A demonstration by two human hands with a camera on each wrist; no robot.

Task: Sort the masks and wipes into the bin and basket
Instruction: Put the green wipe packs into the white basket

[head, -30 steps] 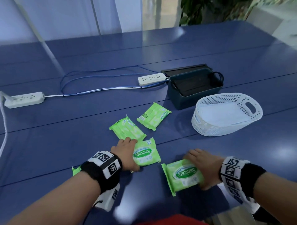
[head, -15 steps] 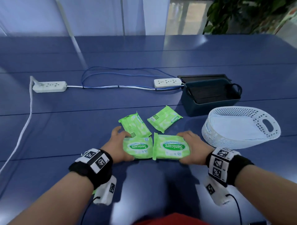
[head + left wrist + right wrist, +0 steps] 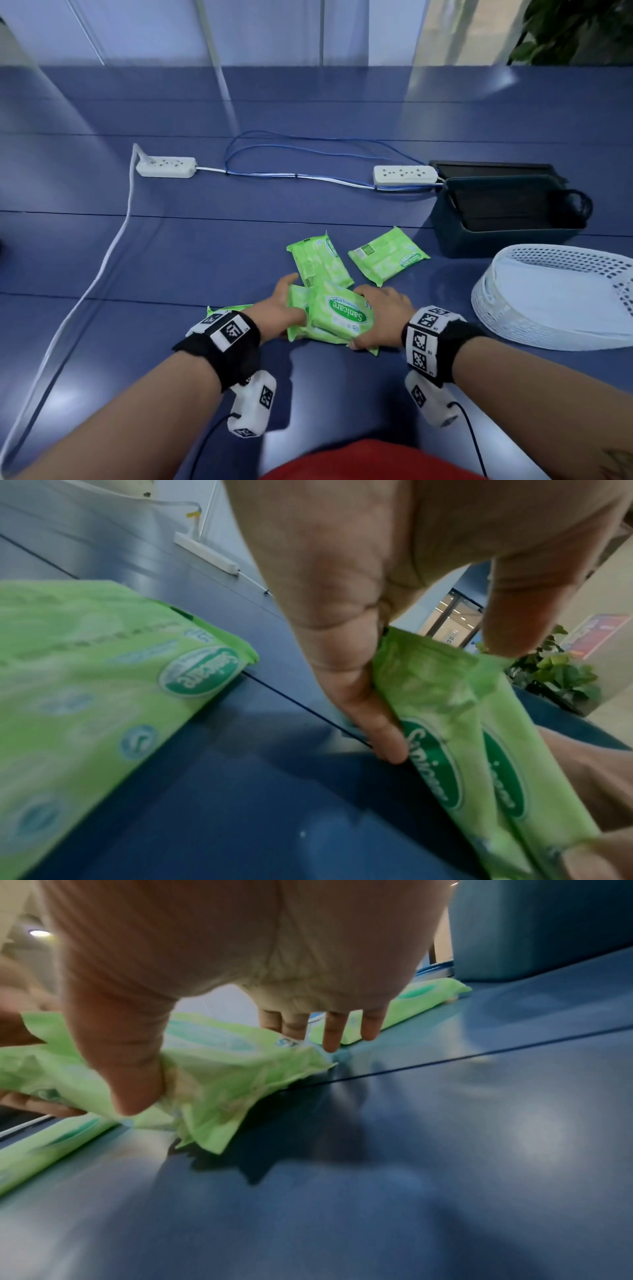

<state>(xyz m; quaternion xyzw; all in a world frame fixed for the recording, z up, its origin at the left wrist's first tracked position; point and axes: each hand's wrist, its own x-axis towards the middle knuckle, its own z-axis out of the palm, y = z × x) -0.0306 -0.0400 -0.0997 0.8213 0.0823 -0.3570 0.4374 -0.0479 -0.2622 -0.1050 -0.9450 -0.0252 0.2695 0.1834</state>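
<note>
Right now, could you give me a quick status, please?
Both hands, left and right, clamp stacked wipe packs. Bin holds no wipes. Two loose packs lie ahead.

- Two green wipe packs (image 3: 342, 317) are stacked, pressed together, tilted.
- Two more packs (image 3: 320, 262) lie flat near the dark bin (image 3: 479, 240).
- The white basket (image 3: 513, 329) holds masks (image 3: 561, 294).

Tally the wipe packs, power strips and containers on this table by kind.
Green plastic wipe packs: 5
White power strips: 2
Dark teal plastic bin: 1
White perforated plastic basket: 1
Total: 9
</note>
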